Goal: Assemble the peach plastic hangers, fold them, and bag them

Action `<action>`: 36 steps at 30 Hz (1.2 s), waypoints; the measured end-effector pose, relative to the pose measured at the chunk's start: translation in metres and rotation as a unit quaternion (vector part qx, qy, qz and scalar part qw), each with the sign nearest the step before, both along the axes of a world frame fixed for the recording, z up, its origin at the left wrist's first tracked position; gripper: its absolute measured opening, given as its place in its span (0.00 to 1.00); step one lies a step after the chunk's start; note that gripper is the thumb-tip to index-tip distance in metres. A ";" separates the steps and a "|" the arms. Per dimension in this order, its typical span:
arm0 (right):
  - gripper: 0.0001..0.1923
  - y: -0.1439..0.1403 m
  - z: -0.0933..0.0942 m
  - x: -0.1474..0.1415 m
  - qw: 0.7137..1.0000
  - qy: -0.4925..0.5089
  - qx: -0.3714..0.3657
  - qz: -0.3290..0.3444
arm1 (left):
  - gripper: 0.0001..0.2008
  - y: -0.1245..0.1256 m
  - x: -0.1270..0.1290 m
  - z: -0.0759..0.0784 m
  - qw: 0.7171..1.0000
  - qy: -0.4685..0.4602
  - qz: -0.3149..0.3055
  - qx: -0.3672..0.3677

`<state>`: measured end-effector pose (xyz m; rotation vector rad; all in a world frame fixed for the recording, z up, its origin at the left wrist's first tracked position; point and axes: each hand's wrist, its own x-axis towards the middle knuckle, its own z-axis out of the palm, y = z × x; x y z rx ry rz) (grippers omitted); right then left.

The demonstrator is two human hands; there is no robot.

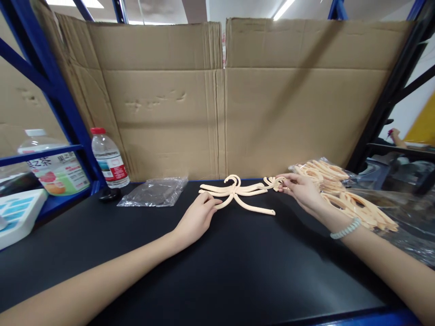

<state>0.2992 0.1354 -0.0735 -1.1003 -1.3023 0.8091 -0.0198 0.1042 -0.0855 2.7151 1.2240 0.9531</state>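
Several cream plastic hangers [253, 208] lie stacked on the black tabletop [231, 271], their arms fanned out and a curved hook standing at the top. My left hand [196, 218] has its fingers closed on the tip of the front hanger's left arm. To the right of the stack, my right hand [302, 192] pinches a small bunch of cream hooks [271, 182] between thumb and fingers. These hooks sit just beside the hangers' right ends. A pale beaded bracelet [345, 229] circles my right wrist.
Bagged cream hanger parts [360, 208] lie at the right. A flat clear plastic bag [154, 192] rests at the back left, near a red-capped water bottle [108, 158]. Cardboard panels [170, 104] wall the back. A white tray [20, 217] stands far left.
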 end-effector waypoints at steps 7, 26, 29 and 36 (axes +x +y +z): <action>0.09 -0.010 0.000 -0.011 0.996 0.012 -0.051 0.068 | 0.14 -0.002 0.000 0.003 1.000 -0.023 -0.001 0.004; 0.12 -0.014 -0.002 -0.015 0.977 0.039 -0.129 0.164 | 0.10 -0.002 0.000 0.006 0.998 -0.057 0.020 -0.033; 0.09 -0.013 -0.003 -0.013 0.972 0.018 -0.146 0.182 | 0.10 -0.001 0.000 0.006 0.998 -0.057 0.025 -0.031; 0.06 -0.020 0.004 -0.016 0.941 0.082 -0.250 0.214 | 0.10 -0.001 0.000 0.006 0.998 -0.053 0.025 -0.020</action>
